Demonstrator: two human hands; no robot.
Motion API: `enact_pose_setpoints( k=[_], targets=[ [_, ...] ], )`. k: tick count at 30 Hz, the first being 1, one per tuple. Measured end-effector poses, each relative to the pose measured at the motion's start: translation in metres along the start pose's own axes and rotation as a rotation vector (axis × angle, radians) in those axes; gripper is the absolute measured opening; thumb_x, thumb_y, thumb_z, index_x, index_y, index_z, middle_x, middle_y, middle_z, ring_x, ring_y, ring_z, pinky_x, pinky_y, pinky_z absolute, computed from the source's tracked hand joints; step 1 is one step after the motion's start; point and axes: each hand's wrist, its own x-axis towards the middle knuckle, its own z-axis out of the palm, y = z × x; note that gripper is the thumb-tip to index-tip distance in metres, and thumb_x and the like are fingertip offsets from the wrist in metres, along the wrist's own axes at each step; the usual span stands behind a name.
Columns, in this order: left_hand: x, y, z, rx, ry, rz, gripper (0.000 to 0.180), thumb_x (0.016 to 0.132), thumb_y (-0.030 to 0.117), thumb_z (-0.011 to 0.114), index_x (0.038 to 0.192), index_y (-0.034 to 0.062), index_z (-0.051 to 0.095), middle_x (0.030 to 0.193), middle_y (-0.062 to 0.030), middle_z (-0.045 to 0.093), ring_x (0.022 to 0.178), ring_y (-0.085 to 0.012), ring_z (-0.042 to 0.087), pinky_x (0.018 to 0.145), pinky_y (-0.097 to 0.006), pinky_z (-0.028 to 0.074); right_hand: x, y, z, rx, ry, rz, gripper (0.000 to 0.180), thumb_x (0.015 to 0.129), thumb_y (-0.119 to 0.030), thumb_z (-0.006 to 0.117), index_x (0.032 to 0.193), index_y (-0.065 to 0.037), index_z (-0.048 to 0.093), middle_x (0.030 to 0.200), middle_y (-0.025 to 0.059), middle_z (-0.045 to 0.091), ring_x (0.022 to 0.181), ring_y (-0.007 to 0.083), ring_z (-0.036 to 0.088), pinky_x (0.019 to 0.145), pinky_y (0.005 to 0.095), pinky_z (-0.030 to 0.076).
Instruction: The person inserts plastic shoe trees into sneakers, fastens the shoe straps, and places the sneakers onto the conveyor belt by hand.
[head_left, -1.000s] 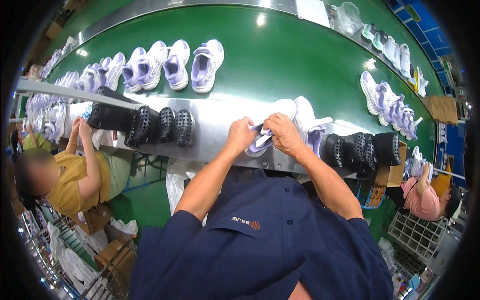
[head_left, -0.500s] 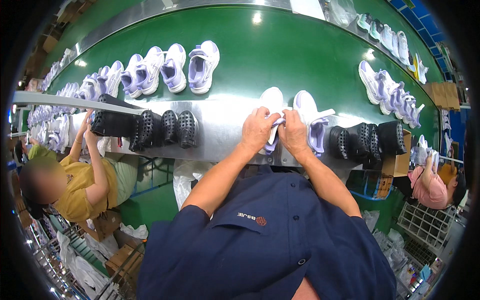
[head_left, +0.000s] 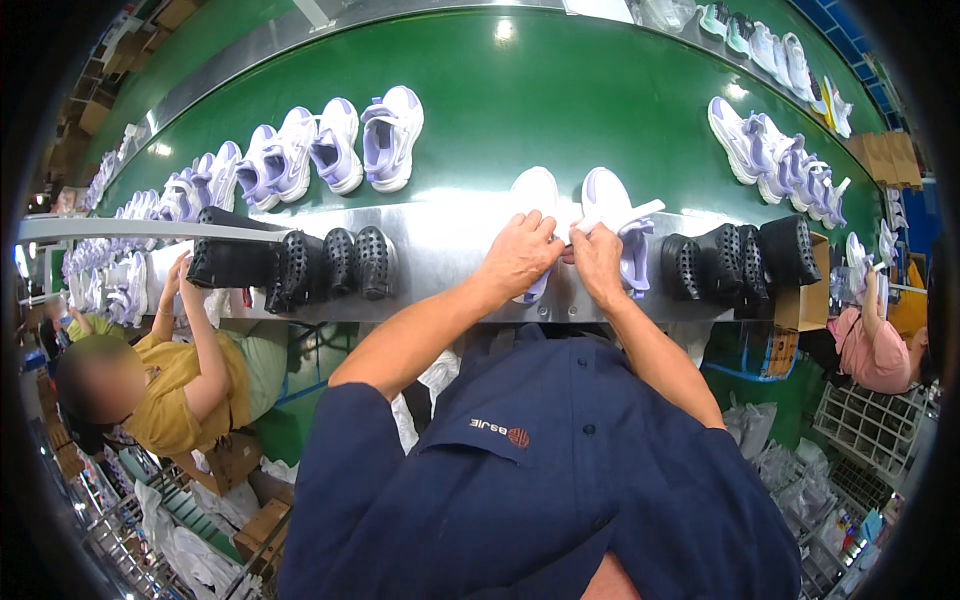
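A white and lilac sneaker (head_left: 535, 188) lies on the metal bench edge, toe pointing away from me. My left hand (head_left: 522, 254) is closed over its upper, fingers bunched at the opening. From the right, my right hand (head_left: 597, 262) pinches a short white strap (head_left: 564, 232) that shows between the hands. Beside it lies a second sneaker (head_left: 604, 190) of the same kind, its white strap (head_left: 638, 213) sticking out to the right. My hands hide most of the first sneaker's middle and opening.
Black perforated shoe lasts (head_left: 374, 262) stand left of my hands, and more black lasts (head_left: 682, 268) stand right. Rows of sneakers (head_left: 392, 138) line the green belt (head_left: 470, 110), with others (head_left: 738, 140) at right. Co-workers stand on both sides; one wears a yellow shirt (head_left: 195, 385).
My right hand has turned and drawn slightly toward me, pulling at the strap. My left hand has shifted over the sneaker's upper. The view has tilted slightly.
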Motion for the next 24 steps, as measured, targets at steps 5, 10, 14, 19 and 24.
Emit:
enact_pose_setpoints(
  k=[5, 10, 14, 19, 24],
  targets=[
    [0.002, 0.010, 0.009, 0.003, 0.020, -0.030, 0.010, 0.077, 0.018, 0.062, 0.080, 0.0088, 0.064, 0.089, -0.0083, 0.053, 0.088, -0.0244, 0.054, 0.075, -0.036, 0.046, -0.002, 0.000, -0.004, -0.015, 0.004, 0.015, 0.022, 0.093, -0.010, 0.053, 0.104, 0.008, 0.061, 0.079, 0.0164, 0.070, 0.069, 0.0228, 0.073, 0.060, 0.0342, 0.059],
    [-0.014, 0.016, 0.002, -0.109, -0.020, 0.001, 0.019, 0.074, 0.010, 0.064, 0.092, 0.0060, 0.064, 0.091, -0.0097, 0.053, 0.090, -0.0272, 0.055, 0.078, -0.036, 0.048, -0.010, 0.013, -0.009, 0.047, -0.012, 0.011, 0.024, 0.091, -0.005, 0.050, 0.109, 0.007, 0.059, 0.083, 0.0158, 0.069, 0.069, 0.0241, 0.072, 0.061, 0.0336, 0.060],
    [-0.042, 0.021, -0.016, -0.237, 0.051, -0.127, 0.044, 0.071, 0.002, 0.069, 0.114, 0.0034, 0.059, 0.098, -0.0148, 0.059, 0.096, -0.0322, 0.058, 0.082, -0.039, 0.048, -0.013, -0.001, -0.011, 0.117, -0.025, 0.143, 0.021, 0.091, -0.005, 0.049, 0.106, 0.007, 0.058, 0.084, 0.0169, 0.069, 0.072, 0.0238, 0.073, 0.063, 0.0332, 0.060],
    [-0.076, 0.016, 0.014, -0.415, -0.267, -1.171, 0.056, 0.084, 0.008, 0.062, 0.139, 0.0074, 0.050, 0.111, -0.0198, 0.067, 0.097, -0.0333, 0.067, 0.078, -0.043, 0.055, -0.030, 0.003, -0.003, 0.264, -0.262, 0.205, 0.013, 0.089, -0.003, 0.053, 0.098, 0.004, 0.056, 0.086, 0.0159, 0.069, 0.078, 0.0221, 0.073, 0.070, 0.0314, 0.060],
    [-0.076, 0.011, 0.014, -1.188, -0.212, -1.607, 0.058, 0.085, 0.000, 0.052, 0.141, 0.0130, 0.053, 0.123, -0.0152, 0.066, 0.091, -0.0288, 0.071, 0.062, -0.037, 0.059, -0.043, 0.002, -0.031, 0.014, -0.548, 0.079, 0.010, 0.085, -0.004, 0.065, 0.091, 0.002, 0.059, 0.090, 0.0063, 0.065, 0.078, 0.0143, 0.064, 0.071, 0.0281, 0.052]
  ],
)
